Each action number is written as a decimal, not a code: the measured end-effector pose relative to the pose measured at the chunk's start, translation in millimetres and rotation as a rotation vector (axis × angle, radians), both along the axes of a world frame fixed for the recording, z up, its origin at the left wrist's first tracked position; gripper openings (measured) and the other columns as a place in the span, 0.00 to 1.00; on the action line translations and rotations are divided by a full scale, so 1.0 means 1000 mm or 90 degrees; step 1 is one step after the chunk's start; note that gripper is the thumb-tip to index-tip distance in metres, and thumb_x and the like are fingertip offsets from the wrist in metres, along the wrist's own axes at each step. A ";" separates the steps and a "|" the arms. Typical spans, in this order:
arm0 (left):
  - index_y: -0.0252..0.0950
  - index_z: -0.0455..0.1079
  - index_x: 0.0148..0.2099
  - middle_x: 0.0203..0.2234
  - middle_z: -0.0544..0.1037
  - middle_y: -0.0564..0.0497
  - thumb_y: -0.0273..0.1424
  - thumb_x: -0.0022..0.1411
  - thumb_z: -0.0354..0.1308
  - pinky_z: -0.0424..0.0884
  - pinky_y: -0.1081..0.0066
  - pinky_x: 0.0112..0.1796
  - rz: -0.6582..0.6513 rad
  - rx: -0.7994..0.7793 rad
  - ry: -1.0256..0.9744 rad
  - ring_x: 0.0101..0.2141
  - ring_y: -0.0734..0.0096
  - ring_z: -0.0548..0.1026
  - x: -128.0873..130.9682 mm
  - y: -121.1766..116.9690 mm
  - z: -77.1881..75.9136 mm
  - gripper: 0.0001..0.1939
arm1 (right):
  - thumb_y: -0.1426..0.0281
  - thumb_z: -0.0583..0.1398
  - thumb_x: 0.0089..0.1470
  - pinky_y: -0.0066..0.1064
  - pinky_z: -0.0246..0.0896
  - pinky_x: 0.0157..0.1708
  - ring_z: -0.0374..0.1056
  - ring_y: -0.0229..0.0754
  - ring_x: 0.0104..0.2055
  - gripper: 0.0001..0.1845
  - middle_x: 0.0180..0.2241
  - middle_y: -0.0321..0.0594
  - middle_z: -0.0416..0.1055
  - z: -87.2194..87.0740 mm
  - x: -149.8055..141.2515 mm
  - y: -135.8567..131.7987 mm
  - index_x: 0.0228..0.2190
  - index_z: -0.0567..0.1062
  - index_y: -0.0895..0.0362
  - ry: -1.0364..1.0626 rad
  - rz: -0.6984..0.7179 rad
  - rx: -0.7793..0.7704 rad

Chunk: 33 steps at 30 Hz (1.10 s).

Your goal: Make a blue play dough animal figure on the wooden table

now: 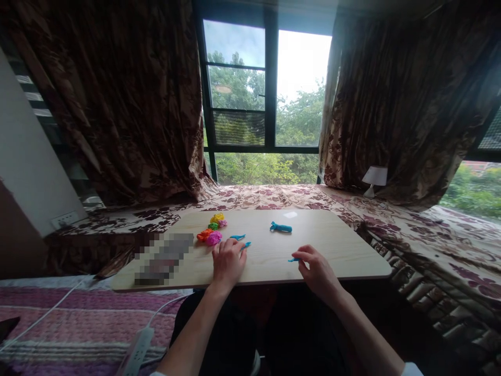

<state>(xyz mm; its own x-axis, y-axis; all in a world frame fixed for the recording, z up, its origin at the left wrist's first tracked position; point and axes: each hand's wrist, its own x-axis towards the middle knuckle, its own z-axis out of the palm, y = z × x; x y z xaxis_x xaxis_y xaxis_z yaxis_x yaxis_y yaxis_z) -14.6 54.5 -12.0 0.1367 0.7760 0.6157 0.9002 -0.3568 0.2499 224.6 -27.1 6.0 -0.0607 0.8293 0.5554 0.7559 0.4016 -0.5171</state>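
Right hand (316, 269) pinches a small blue piece (293, 260) between thumb and fingers, low over the near side of the pale bench (266, 266); one end of it pokes out to the left of the fingertips. Left hand (227, 263) is bent, palm down, near the front edge of the bench, its fingers curled around the near end of a second blue piece (246, 245); whether they grip it or only touch it, I cannot tell. Just beyond those fingers lies a third blue strip (238, 237). Farther back, between the two hands and apart from both, a thicker blue roll (282, 227) lies on its side, with a knobbly left end.

To the left of the left hand sit bunched lumps: a magenta lump (214, 239) nearest, an orange lump (204, 236) touching it, then a green lump (213, 226), a small pink lump (223, 223) and a yellow lump (217, 217) behind. A blurred-out rectangle (164, 259) covers the bench's left end.
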 end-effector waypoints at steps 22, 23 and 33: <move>0.38 0.71 0.35 0.34 0.73 0.48 0.29 0.59 0.47 0.59 0.63 0.45 -0.021 0.026 -0.006 0.39 0.63 0.68 0.006 -0.018 -0.009 0.11 | 0.77 0.54 0.51 0.26 0.58 0.42 0.68 0.39 0.40 0.14 0.36 0.39 0.74 -0.001 -0.023 0.032 0.35 0.77 0.55 -0.199 0.084 -0.077; 0.38 0.71 0.34 0.33 0.73 0.48 0.29 0.59 0.47 0.59 0.63 0.45 -0.022 0.027 -0.006 0.39 0.63 0.68 0.006 -0.018 -0.009 0.11 | 0.76 0.54 0.50 0.26 0.58 0.42 0.68 0.40 0.40 0.13 0.36 0.39 0.74 -0.001 -0.022 0.031 0.34 0.77 0.55 -0.199 0.085 -0.077; 0.39 0.70 0.33 0.33 0.74 0.49 0.28 0.59 0.46 0.59 0.64 0.44 -0.015 0.018 0.003 0.39 0.63 0.68 0.005 -0.019 -0.008 0.11 | 0.79 0.52 0.51 0.28 0.58 0.44 0.67 0.40 0.43 0.17 0.39 0.41 0.73 -0.004 -0.022 0.036 0.39 0.76 0.55 -0.202 0.066 -0.098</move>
<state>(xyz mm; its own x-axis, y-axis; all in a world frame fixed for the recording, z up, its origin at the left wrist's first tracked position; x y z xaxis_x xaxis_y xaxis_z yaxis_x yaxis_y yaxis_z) -9.2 35.7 -19.6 0.1572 0.7548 0.6368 0.8927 -0.3844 0.2353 203.1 8.9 2.5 -0.2976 0.8823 0.3647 0.8481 0.4198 -0.3234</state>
